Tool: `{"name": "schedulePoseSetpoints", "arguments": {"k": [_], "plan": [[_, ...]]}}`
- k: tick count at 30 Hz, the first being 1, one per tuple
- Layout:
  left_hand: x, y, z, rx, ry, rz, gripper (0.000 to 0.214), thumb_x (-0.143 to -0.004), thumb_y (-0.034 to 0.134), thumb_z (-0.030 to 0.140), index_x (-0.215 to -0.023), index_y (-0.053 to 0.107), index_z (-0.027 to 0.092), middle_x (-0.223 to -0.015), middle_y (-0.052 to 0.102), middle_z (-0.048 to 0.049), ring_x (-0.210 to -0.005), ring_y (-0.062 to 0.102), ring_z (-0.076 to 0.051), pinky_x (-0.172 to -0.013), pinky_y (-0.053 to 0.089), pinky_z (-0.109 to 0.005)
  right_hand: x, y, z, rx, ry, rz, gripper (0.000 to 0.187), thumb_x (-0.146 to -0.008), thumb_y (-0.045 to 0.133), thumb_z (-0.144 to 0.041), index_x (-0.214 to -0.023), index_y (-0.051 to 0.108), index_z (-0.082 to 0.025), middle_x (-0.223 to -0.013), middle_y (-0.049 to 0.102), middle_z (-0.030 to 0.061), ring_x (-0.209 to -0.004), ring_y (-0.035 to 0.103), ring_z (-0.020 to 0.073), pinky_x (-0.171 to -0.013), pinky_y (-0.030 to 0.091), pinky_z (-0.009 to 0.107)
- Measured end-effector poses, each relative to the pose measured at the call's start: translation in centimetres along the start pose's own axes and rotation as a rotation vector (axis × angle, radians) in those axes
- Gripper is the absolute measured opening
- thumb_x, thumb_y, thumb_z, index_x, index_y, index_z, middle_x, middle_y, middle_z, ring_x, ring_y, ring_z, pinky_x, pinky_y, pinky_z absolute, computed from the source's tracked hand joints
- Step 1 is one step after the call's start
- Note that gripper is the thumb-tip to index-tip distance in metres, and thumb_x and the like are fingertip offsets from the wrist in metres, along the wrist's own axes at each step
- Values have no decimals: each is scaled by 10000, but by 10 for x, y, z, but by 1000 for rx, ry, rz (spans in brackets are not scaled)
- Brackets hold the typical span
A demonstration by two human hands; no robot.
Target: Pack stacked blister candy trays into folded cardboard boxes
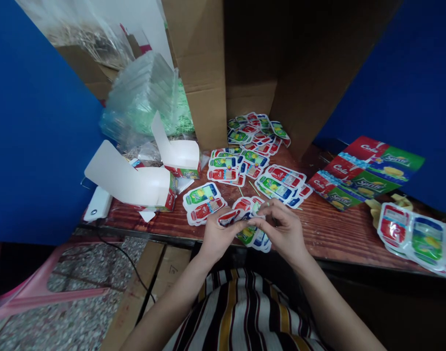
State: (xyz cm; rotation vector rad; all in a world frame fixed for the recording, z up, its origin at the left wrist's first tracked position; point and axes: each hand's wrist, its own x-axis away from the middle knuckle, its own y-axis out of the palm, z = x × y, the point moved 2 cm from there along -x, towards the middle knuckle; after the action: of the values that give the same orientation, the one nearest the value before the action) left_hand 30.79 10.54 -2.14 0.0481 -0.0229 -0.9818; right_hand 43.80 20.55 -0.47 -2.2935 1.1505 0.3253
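Observation:
My left hand (217, 236) and my right hand (283, 229) meet at the near edge of the wooden table (328, 229). Both are closed on a small stack of printed blister packs (252, 235) with red cola and green lemon-soda pictures. The fingers pinch the stack from either side, and the packs fan out between and below the hands. More of the same packs (204, 201) lie flat on the table just beyond my left hand.
Several loose packs (257, 161) cover the table's middle. Open white cartons (135, 183) stand at left, flat printed cartons (369, 170) and a pack strip (416, 239) at right. A cardboard box (244, 63) stands behind, plastic bags (142, 97) at back left.

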Motion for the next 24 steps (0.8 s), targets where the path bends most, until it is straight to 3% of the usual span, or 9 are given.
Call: {"name": "schedulePoseSetpoints", "arguments": {"k": [4,6,9,11,15,19,24], "plan": [[1,1,0,-8,13,-13,245,-700,777,326,-641,616,150,-652,583,23,-632,522,-109,-628,438,-220,3,-1,2,-34,38,-32,177,-806,696,-382,-789,645,-214,-763,564,9,-593,445,120,-533,340,266],[2,-1,-1,-12,-3,1,225,-686,787,323,-681,649,146,-690,625,7,-663,553,-125,-664,461,-235,0,-6,8,-105,131,8,194,-884,580,-410,-915,627,-224,-779,567,6,-587,438,116,-533,347,258],[6,-9,-5,-48,-20,18,220,-676,796,315,-702,670,137,-699,659,-7,-684,582,-142,-695,481,-248,-9,-19,31,-185,311,71,252,-944,431,-391,-1126,510,-238,-789,567,-8,-531,414,102,-499,349,237],[8,-15,-8,-64,-30,18,218,-677,797,311,-724,682,132,-710,676,-13,-700,597,-149,-713,492,-253,-16,-26,49,-143,380,18,283,-928,427,-380,-1166,447,-228,-786,580,-14,-488,408,99,-476,355,233],[12,-25,-17,-42,-77,26,252,-670,804,301,-820,701,127,-807,718,-33,-770,634,-168,-788,519,-285,-23,-21,73,301,402,-225,235,-924,394,-281,-1126,468,-185,-767,641,26,-595,571,158,-597,426,272],[12,-28,-23,-41,-81,66,268,-652,817,294,-833,709,129,-828,729,-31,-799,648,-170,-825,524,-290,-24,8,68,803,446,-352,242,-954,333,-224,-1110,501,-146,-935,675,130,-800,664,238,-682,430,306],[10,-31,-26,-43,-66,68,267,-660,811,282,-865,723,136,-844,734,-28,-835,656,-178,-837,525,-283,-28,35,62,981,504,-438,318,-938,413,-295,-1191,470,-112,-1141,615,199,-999,643,294,-752,450,328]]}}
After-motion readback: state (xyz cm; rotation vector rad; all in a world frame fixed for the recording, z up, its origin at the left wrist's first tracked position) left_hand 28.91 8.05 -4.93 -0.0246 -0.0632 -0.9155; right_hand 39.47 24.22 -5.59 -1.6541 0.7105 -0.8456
